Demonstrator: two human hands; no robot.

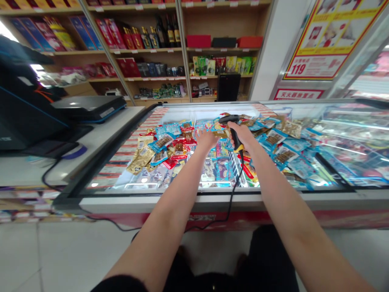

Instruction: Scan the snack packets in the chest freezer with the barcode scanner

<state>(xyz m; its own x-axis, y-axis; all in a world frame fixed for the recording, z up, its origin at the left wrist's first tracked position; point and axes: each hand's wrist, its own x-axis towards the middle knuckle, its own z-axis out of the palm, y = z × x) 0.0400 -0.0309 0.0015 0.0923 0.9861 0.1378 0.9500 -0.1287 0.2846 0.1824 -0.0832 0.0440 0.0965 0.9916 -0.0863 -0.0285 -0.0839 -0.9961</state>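
My right hand is wrapped round the grip of a black and yellow barcode scanner, its head tilted over the packets. From the grip a black cable hangs over the freezer's front edge. To the left, my left hand reaches out with fingers apart, just over the packets or touching them; I cannot tell which. Around that hand lie red packets, blue packets and gold packets. More blue snack packets are heaped right of the scanner.
The packets lie on the glass top of a chest freezer. On the left a counter bears a flat scale and a dark machine. Behind the freezer are shelves of bottles and boxes. A black sliding-lid handle is at right.
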